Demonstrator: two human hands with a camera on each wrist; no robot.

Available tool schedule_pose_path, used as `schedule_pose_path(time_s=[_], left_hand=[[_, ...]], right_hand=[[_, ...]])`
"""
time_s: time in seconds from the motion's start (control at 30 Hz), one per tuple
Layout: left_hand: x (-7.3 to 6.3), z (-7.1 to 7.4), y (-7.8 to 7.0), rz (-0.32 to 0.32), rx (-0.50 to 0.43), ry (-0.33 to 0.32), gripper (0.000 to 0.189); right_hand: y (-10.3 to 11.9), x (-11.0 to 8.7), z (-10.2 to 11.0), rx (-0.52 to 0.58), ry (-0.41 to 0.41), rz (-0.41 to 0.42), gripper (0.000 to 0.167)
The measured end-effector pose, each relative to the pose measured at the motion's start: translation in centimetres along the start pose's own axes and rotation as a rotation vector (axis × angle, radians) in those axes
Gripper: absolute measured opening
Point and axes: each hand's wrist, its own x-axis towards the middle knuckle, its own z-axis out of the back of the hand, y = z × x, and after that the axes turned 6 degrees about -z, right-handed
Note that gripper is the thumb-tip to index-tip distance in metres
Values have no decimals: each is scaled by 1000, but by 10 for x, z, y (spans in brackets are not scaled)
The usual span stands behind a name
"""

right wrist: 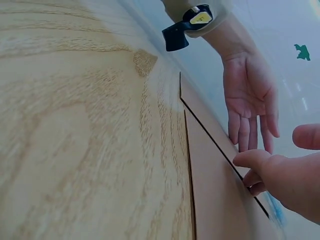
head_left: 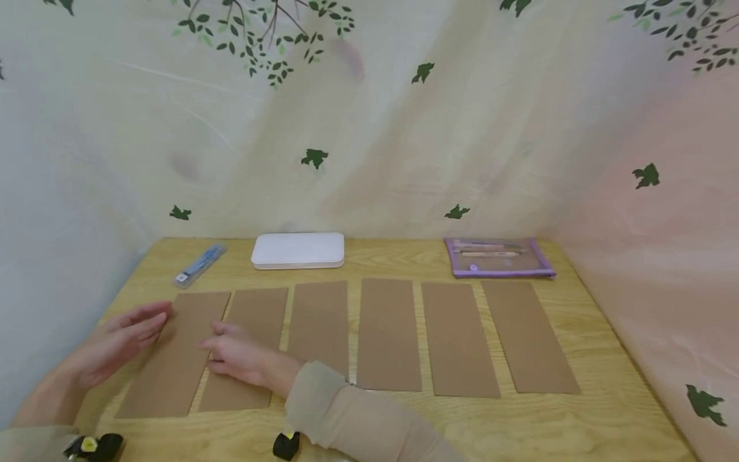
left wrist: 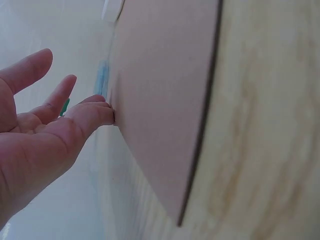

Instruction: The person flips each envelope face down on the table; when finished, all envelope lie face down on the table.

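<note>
Several brown cardboard rectangles lie side by side in a row on the wooden table. My left hand is at the left edge of the leftmost cardboard piece. In the left wrist view its fingertips touch that edge, the thumb held apart. My right hand reaches over the second cardboard piece, its fingers at the gap beside the leftmost piece's right edge. The right wrist view shows the right hand with bent fingers near that edge and the thumb raised; neither hand grips anything.
Along the table's back stand a blue clear-plastic packet, a white flat case and a purple-edged clear pouch with pens. More cardboard pieces continue to the right. A patterned cloth hangs behind the table.
</note>
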Motion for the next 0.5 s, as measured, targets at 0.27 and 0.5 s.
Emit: schedule_pose_path(time_s=[0.27,0.5], left_hand=[[-1,0,0,-11,-50,-2,37],[-5,-4,-3,12,78,-63,32]], right_hand=[[3,-2,-1,-36,-2,2,63],[5,-4,4,-97,17,3,62]])
